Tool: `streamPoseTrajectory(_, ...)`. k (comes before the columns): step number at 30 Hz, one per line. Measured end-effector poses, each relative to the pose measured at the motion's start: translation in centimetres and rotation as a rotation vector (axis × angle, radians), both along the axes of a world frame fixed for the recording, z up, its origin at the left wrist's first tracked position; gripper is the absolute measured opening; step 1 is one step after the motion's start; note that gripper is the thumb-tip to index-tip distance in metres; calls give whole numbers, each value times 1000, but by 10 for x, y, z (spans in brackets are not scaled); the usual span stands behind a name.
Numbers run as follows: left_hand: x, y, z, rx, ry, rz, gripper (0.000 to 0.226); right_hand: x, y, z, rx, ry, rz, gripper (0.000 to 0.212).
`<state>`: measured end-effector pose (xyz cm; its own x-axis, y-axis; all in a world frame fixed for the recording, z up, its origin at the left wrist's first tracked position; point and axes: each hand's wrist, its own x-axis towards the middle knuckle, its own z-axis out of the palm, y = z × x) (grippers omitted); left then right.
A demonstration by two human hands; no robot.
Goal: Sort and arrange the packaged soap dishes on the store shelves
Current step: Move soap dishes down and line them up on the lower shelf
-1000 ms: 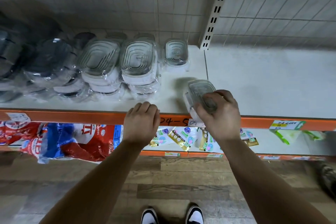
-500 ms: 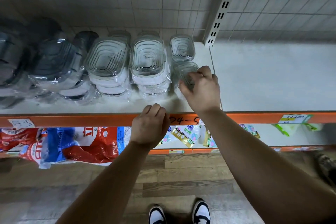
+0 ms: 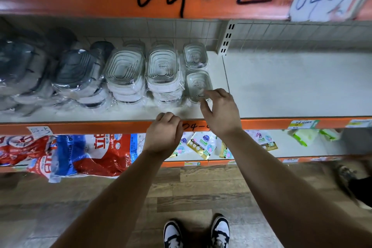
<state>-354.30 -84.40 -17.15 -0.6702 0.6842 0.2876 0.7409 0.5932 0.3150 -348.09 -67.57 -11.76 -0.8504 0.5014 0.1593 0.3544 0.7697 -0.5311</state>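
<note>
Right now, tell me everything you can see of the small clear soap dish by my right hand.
The small soap dish is a rounded rectangle with a clear top marked by concentric ridges, wrapped in glossy plastic film. It lies flat on the white shelf, in front of a matching small dish and right of the taller stack of white-based dishes. Fingertips and thumb of the right hand meet its near edge; whether they pinch it is unclear.

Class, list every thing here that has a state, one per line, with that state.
Front small dish: wrapped, flat on shelf, right fingertips at its near edge.
Rear small dish: wrapped, flat, untouched.
White dishes: wrapped, stacked.
Grey dishes: wrapped, piled, tilted.
Left hand: curled, resting on shelf edge.
Right hand: fingers loosely bent, gripping nothing.
</note>
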Motion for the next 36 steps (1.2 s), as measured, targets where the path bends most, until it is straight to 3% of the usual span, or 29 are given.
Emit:
streamPoseTrajectory(7, 33, -1, 90, -19, 158, 68, 31, 43, -19, 75, 20, 104, 33, 34)
streamPoseTrajectory(20, 89, -14, 250, 243, 401, 210, 38, 96, -31, 221, 106, 452, 248, 32)
streamPoseTrajectory(29, 76, -32, 305, 284, 496, 319, 37, 80, -32, 289, 96, 606, 384, 31)
streamPoseTrajectory(36, 37, -40, 338, 311, 514, 313, 34, 52, -38, 318, 157, 667, 330, 31)
